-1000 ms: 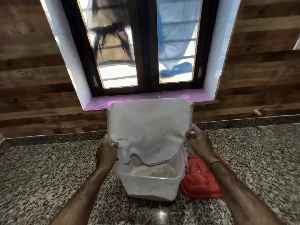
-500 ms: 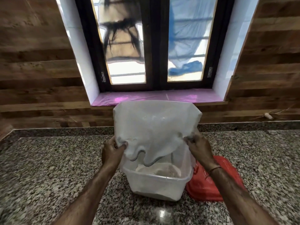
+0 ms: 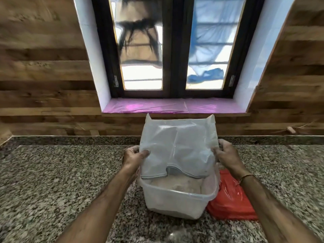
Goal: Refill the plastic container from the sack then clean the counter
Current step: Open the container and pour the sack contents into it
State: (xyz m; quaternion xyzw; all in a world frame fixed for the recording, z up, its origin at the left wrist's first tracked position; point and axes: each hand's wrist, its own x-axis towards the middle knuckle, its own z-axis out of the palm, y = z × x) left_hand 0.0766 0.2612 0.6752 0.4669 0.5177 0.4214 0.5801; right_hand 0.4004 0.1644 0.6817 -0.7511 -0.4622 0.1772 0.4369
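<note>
A translucent white plastic sack (image 3: 177, 146) hangs upside down, mouth downward, over a clear plastic container (image 3: 175, 202) on the granite counter (image 3: 52, 181). The container holds pale flour-like powder (image 3: 177, 184) that nearly reaches its rim. My left hand (image 3: 134, 157) pinches the sack's left side and my right hand (image 3: 226, 155) grips its right side. The sack looks limp and nearly see-through, with its open edge just above the powder.
A red plastic bag (image 3: 231, 199) lies on the counter right of the container, touching it. Behind stand a wood-panelled wall and a window with a pink-lined sill (image 3: 175, 107). A small object on a cord (image 3: 291, 130) lies at the far right by the wall.
The sack has emptied and gone slack and see-through. The powder level in the container has risen. Both hands kept their hold on the sack's sides.
</note>
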